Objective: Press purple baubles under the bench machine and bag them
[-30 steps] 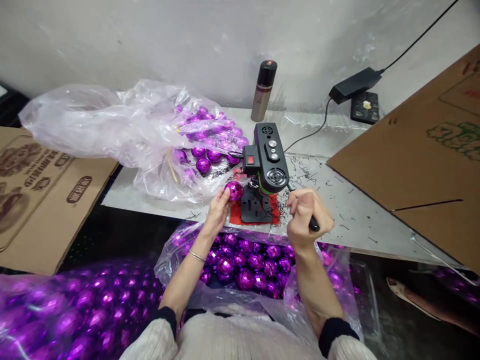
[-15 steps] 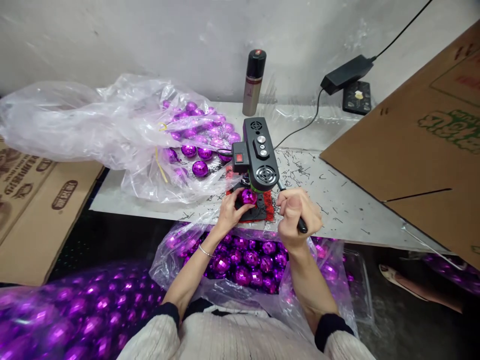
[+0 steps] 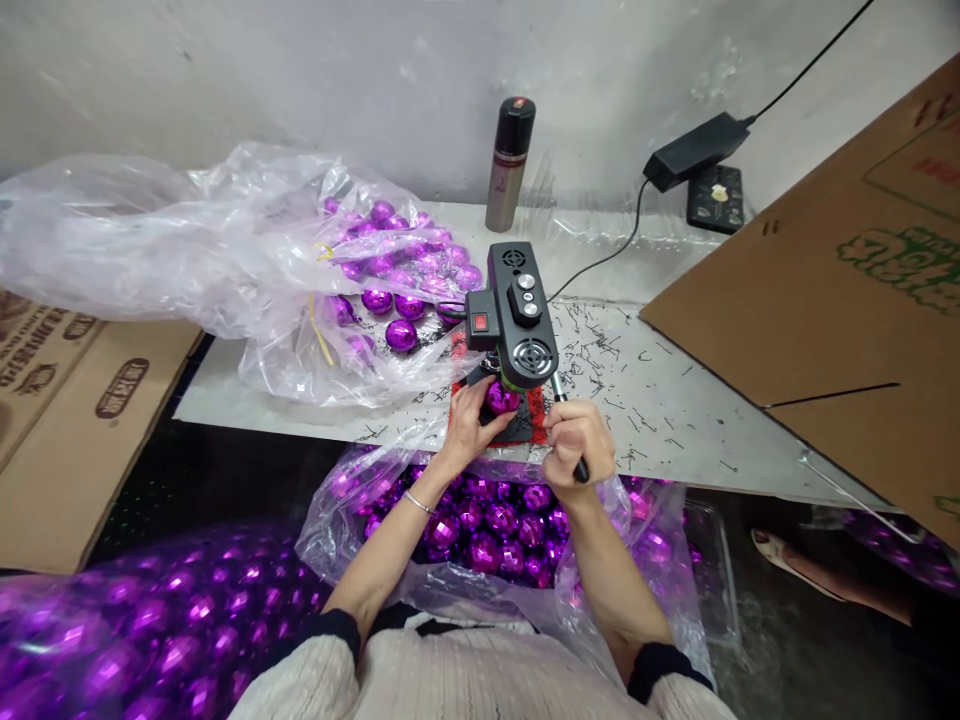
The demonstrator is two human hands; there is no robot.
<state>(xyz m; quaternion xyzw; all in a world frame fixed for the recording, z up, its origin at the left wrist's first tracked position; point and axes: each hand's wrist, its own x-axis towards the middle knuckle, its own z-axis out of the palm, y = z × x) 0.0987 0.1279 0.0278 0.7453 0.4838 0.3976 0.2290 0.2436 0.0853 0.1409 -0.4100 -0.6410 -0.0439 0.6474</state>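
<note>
My left hand [image 3: 466, 425] pinches a shiny purple faceted ball [image 3: 501, 397] between thumb and fingers, beneath the head of a black press machine [image 3: 525, 325]. The top of the ball is hidden by the machine. Wrapped around the black grip of the machine's lever [image 3: 580, 468] is my right hand [image 3: 577, 440]. The machine has a red switch, silver buttons and round vents, and its dark base stands on a red patch [image 3: 537, 418] of the table. Loose purple balls [image 3: 401, 335] lie to the left, partly under clear plastic.
An open plastic bag of purple balls [image 3: 502, 520] sits below the table edge. Small black bits litter the table [image 3: 637, 400]. Behind stand a spray can [image 3: 507, 165] and a power adapter [image 3: 697, 150]. A large cardboard box [image 3: 825, 290] leans in at right; a person's foot [image 3: 795, 565] shows below.
My right hand and the lever have swung left, closer to the machine. The machine's head sits slightly lower, and the ball in my left hand has shifted slightly right.
</note>
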